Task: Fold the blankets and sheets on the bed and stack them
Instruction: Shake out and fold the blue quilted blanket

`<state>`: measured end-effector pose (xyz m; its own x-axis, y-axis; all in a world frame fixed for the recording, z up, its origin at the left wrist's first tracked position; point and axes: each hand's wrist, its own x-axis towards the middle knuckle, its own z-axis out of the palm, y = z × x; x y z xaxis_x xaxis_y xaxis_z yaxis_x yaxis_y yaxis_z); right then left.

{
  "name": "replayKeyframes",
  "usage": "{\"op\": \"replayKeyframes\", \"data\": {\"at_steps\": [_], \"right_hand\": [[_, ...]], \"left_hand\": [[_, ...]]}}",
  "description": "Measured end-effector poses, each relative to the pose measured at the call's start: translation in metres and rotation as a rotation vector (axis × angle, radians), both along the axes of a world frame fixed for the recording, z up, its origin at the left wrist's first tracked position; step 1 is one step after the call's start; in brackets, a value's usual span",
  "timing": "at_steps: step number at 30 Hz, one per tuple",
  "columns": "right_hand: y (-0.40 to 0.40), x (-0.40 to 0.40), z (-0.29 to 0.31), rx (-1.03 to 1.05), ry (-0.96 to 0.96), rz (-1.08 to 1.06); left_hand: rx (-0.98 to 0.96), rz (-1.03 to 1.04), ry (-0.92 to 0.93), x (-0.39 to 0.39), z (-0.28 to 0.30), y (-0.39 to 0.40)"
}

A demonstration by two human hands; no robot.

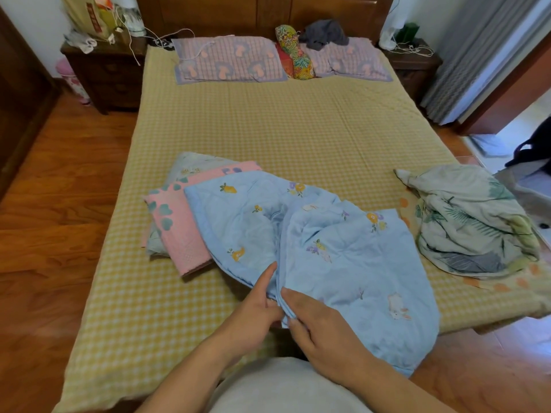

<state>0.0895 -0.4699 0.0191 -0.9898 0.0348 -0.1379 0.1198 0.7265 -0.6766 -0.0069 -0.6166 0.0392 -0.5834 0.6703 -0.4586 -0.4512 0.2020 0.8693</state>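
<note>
Room: bedroom, wood floor; bed (268,129) with yellow checked cover, seen from its foot.
Left hand (253,308): fingers curled, pinching the near edge of the blue blanket (328,248), forefinger lying along the fabric.
Right hand (325,326): grips the same gathered edge, just beside the left; probably both are matching the edges for another fold.
Blue blanket: partly folded, rumpled, at the foot of the bed; far corner overlaps the stack.
Stack: folded pink blanket (179,231) on a pale folded sheet (190,165), left of the blue one, likely where it goes next.
Unfolded: leaf-print sheet (465,222), heaped at the right edge, well apart.
Headboard end: two pillows (229,59).
</note>
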Motion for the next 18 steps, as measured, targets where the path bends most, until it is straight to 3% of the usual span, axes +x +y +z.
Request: {"op": "replayKeyframes", "data": {"at_steps": [3, 5, 8, 11, 14, 18], "right_hand": [[0.004, 0.006, -0.001, 0.001, 0.003, -0.049], [0.006, 0.006, -0.002, -0.031, 0.063, -0.195], [0.007, -0.003, 0.003, -0.344, 0.072, -0.496], [0.012, -0.005, 0.012, -0.443, 0.109, -0.605], [0.029, 0.0, 0.029, -0.423, 0.152, -0.622], [0.075, 0.004, 0.073, -0.289, 0.225, -0.597]], "left_hand": [[0.052, 0.044, -0.034, 0.001, 0.001, 0.006], [0.065, 0.028, 0.0, 0.0, 0.003, 0.01], [0.044, 0.129, 0.142, -0.008, -0.007, 0.018], [-0.122, 0.148, 0.475, -0.024, -0.032, 0.022], [-0.266, -0.111, 0.95, -0.043, -0.053, 0.027], [-0.31, -0.291, 1.155, -0.068, -0.036, 0.067]]}}
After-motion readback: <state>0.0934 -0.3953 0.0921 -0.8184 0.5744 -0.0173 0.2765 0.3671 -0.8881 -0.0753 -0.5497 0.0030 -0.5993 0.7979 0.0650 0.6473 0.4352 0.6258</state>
